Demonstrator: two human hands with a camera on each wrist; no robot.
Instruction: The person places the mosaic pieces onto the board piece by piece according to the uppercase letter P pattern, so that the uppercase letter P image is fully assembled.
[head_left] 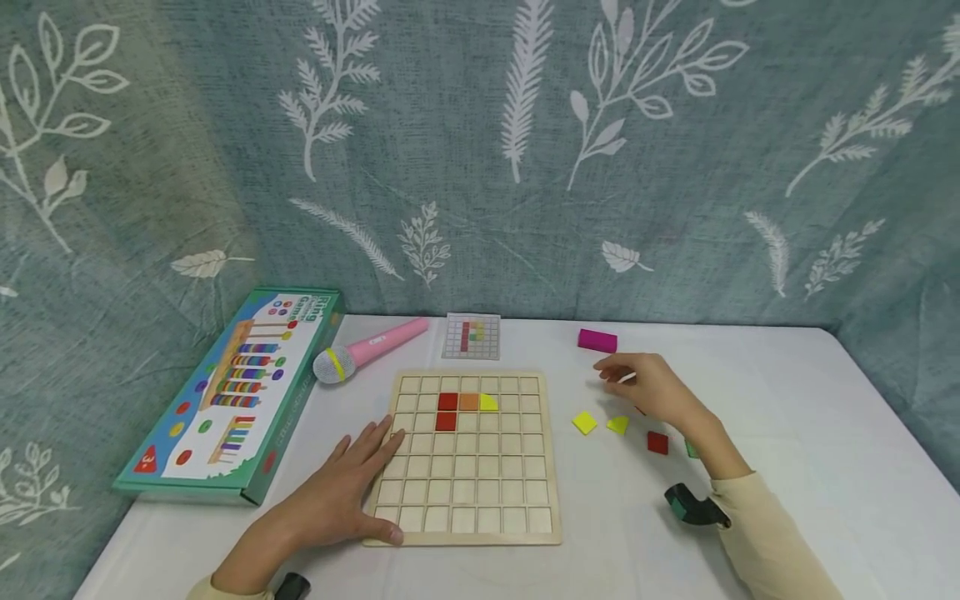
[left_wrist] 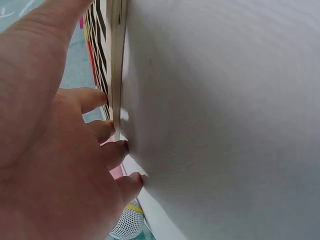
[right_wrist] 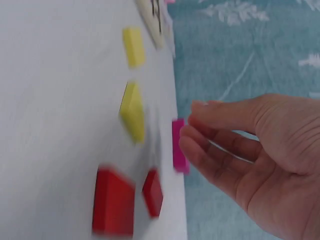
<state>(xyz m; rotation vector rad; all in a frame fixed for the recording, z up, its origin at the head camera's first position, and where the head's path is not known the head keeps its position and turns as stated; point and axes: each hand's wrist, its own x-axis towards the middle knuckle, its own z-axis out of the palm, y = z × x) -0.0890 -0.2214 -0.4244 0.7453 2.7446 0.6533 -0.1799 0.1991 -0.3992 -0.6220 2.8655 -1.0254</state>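
1. While the left hand (head_left: 339, 490) is rested, fingers spread, on the left edge of the wooden grid board (head_left: 464, 492), the right hand (head_left: 654, 389) is raised, loosely bent and empty.
2. Near the right hand, a yellow square (head_left: 584, 422) and a red square (head_left: 657, 442) are set closer, a magenta block (head_left: 597, 340) beyond.
3. The block's long axis is laid left-to-right; the yellow square is turned cornerwise.

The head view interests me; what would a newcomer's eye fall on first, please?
Probably the pale grid board in the middle of the table, its red, orange and yellow pieces standing out near its far edge; the left hand touches its left edge. Next might come the colourful box at left and the pink microphone beside it.
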